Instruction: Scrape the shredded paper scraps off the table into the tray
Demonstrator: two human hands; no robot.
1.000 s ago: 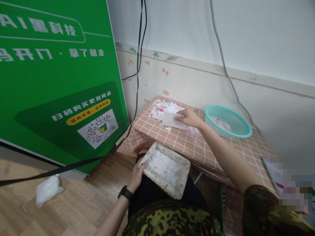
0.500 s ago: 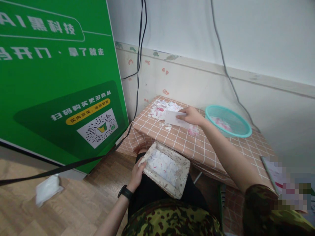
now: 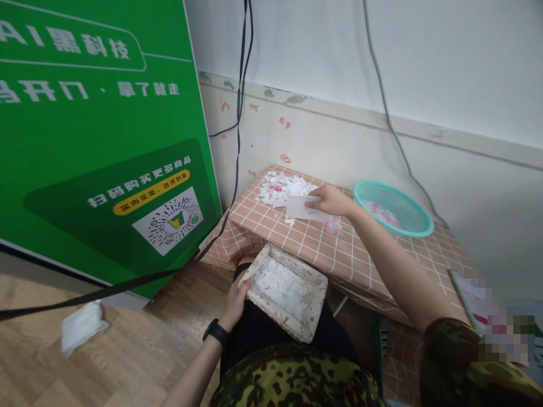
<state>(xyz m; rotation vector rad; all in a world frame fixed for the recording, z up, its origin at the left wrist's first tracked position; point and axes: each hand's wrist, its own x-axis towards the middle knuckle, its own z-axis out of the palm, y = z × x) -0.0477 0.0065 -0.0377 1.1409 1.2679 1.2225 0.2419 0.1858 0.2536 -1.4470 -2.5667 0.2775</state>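
My left hand (image 3: 238, 297) grips the left rim of a pale, speckled rectangular basket (image 3: 316, 299), which rests on my lap at the table's edge. Small white paper scraps (image 3: 282, 285), a few of them red, lie inside it. Over the table, my right hand (image 3: 333, 200) is closed on a flat white card (image 3: 299, 207), held with its edge low near the tablecloth. Just beyond the card spreads a heap of torn paper scraps (image 3: 278, 189) in white and pink. A few pinkish scraps (image 3: 334, 226) lie below my right hand.
A turquoise mesh basket (image 3: 418, 226) with pinkish scraps stands on the checked tablecloth (image 3: 314, 243) at the right. To the left rises a green panel (image 3: 106, 124), with a black strap (image 3: 127, 282) crossing in front. A white plastic bag (image 3: 85, 328) lies on the floor.
The card in my right hand has shifted very slightly to the right, and its tilt has changed a little. My left hand and the speckled basket stay in place.
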